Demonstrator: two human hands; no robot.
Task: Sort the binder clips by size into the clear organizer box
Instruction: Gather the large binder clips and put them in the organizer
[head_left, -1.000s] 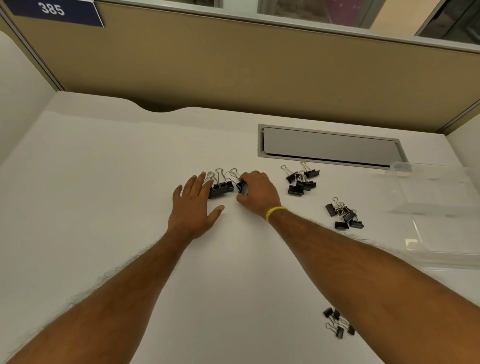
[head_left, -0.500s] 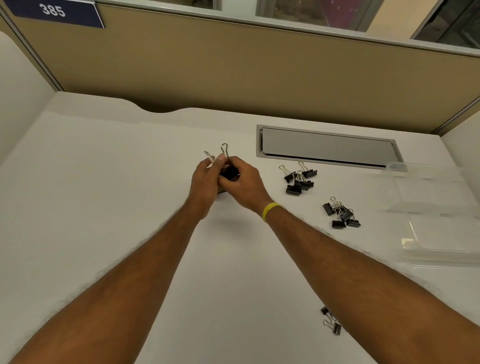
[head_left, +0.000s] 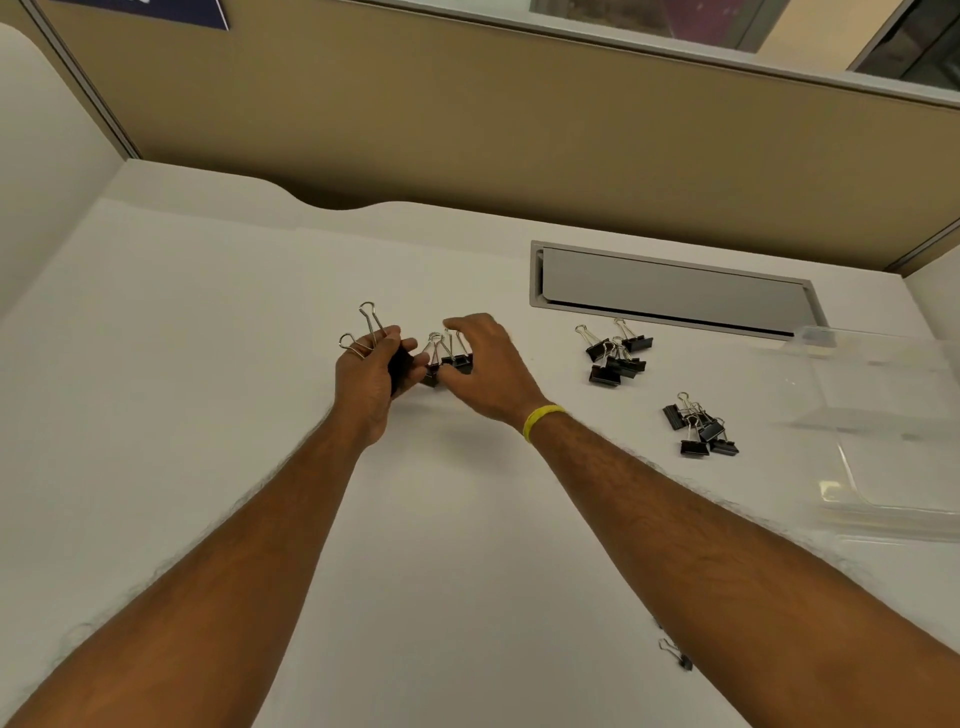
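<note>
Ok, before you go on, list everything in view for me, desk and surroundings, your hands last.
held clip: one as far as shows, black, silver handles, in the left hand
loose clips: small cluster, black, on the desk under the right hand
middle cluster: several clips, black, in front of the grey flap
right cluster: several clips, black, beside the clear organizer box
near clip: at least one, black, by the right forearm, partly hidden
clear organizer box: one, transparent, desk's right edge
grey flap: one, set in the desk's back
desk: one, white
partition: one, tan, behind the desk
sign: one, dark blue, top left
wristband: one, yellow, right wrist
left hand: grips the held clip
right hand: open above the loose clips
</note>
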